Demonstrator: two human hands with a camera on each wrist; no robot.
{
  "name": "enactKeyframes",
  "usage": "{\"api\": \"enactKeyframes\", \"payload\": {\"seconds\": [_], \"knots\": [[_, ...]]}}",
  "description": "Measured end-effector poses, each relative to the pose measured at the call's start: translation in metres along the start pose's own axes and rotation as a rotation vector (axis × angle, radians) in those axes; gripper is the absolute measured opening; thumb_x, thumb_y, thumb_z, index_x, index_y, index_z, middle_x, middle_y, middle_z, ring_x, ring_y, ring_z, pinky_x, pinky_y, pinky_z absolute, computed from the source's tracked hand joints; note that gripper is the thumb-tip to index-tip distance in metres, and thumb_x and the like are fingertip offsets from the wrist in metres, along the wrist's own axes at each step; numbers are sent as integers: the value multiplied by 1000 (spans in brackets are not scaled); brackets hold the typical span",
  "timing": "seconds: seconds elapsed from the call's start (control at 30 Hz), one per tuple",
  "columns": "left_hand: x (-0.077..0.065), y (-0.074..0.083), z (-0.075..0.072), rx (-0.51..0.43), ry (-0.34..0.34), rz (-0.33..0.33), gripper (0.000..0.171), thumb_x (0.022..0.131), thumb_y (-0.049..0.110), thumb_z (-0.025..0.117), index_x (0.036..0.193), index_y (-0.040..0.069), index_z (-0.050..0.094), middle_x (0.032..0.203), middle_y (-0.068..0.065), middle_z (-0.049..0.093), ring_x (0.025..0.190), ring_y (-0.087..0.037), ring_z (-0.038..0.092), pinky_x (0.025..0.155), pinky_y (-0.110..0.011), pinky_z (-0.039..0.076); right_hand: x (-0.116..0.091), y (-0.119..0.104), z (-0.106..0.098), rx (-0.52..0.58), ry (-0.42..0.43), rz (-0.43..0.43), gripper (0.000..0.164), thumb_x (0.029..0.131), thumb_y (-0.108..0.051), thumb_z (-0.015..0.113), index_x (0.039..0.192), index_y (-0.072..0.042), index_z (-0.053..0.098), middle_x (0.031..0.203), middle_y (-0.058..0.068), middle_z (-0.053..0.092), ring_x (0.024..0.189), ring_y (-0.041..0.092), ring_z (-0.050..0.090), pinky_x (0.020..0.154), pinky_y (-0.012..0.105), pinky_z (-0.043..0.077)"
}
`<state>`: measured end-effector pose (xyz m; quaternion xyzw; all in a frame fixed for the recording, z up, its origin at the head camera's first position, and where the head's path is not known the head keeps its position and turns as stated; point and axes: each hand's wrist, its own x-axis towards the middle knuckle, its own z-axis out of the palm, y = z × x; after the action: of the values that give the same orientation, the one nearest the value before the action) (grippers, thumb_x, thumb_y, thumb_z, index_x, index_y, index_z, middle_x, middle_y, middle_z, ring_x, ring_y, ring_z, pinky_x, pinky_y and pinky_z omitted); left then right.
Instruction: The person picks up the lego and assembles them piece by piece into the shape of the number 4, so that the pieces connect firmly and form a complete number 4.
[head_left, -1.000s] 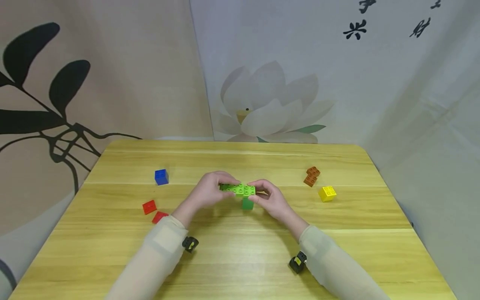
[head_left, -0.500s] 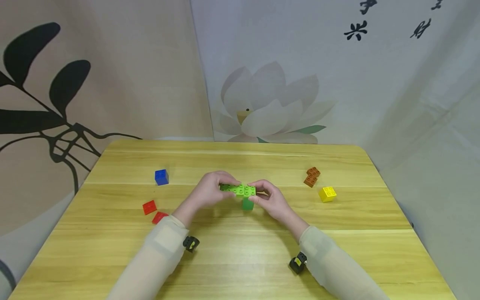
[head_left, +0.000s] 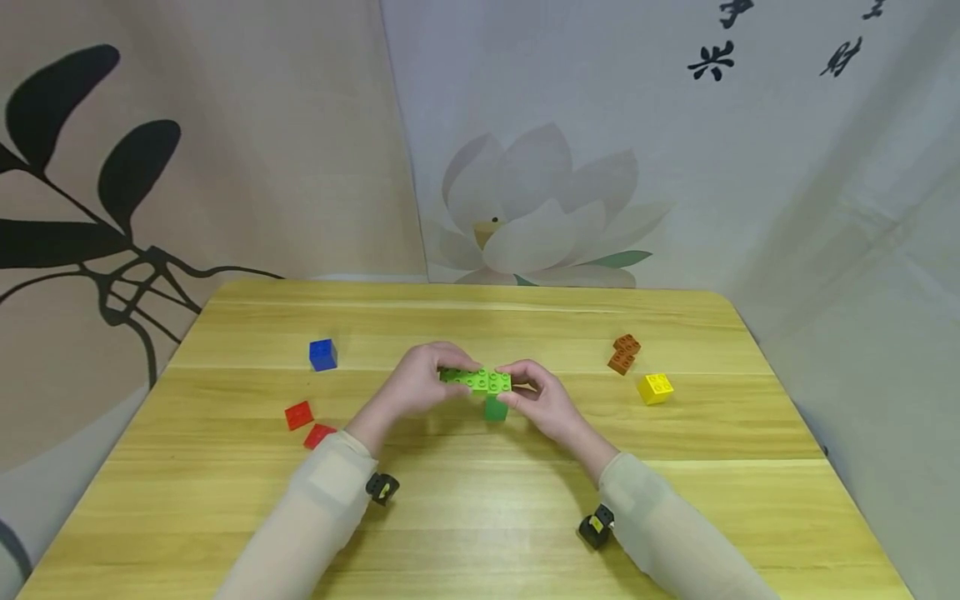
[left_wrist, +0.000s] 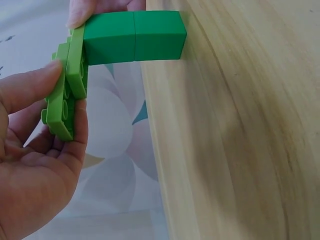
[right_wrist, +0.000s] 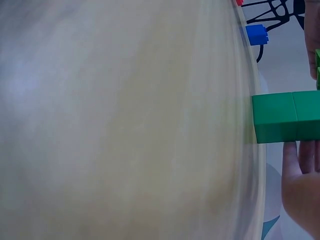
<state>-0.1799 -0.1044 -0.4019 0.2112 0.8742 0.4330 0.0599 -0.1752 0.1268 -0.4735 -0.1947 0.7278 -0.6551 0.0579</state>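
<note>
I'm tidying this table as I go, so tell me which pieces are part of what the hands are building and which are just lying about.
In hand:
- light green plates, held by left hand and right hand
- dark green blocks stacked beneath them, standing on the table

Lying about:
- blue brick
- two red pieces
- brown bricks
- yellow brick

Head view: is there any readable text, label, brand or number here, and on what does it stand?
Black brush-written characters on the pale grey backdrop cloth, top right: cut off by the frame edge, not readable.
More black strokes beside them: also unreadable.
Bright green studded plastic brick plate and loose coloured bricks: no print visible.
</note>
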Motion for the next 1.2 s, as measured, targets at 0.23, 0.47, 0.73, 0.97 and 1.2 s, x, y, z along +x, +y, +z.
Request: {"api": "enactKeyframes", "payload": {"seconds": [0.23, 0.47, 0.73, 0.97, 1.2], "knots": [[1, -1, -1, 5, -4, 14, 32, 79, 4, 82, 110, 8, 76, 108, -4, 70, 104, -22, 62, 92, -40, 52, -1, -3, 0, -5, -4, -1, 29, 90, 0, 70, 117, 4, 60, 117, 19, 62, 109, 30, 59, 96, 35, 52], [1, 0, -1, -5, -14, 7, 32, 79, 4, 82, 110, 8, 76, 110, -4, 70, 104, -23, 62, 91, -39, 52, 0, -4, 0, -25, -2, 25, 29, 91, 6, 66, 119, 8, 58, 118, 20, 60, 110, 31, 58, 96, 34, 51], [0, -1, 0, -8, -13, 32, 32, 82, 3, 80, 113, 7, 75, 112, -6, 69, 106, -24, 62, 92, -40, 52, 1, -2, -1, -10, 6, 28, 30, 91, 4, 68, 120, 7, 59, 118, 19, 61, 109, 31, 58, 97, 38, 51], [-5, -8, 1, -16, 4, 67, 33, 84, 6, 78, 116, 7, 73, 114, -7, 68, 108, -25, 61, 95, -44, 50, 1, -3, -1, -20, -10, 14, 30, 91, 0, 70, 119, 4, 60, 117, 19, 61, 109, 31, 59, 96, 36, 52], [-13, -20, -1, -116, 67, 57, 35, 89, 15, 75, 123, 4, 69, 122, -9, 67, 108, -28, 61, 92, -43, 52, 0, -5, 0, -24, -8, 15, 31, 91, -1, 70, 120, 5, 60, 119, 19, 62, 110, 33, 59, 95, 35, 52]]}}
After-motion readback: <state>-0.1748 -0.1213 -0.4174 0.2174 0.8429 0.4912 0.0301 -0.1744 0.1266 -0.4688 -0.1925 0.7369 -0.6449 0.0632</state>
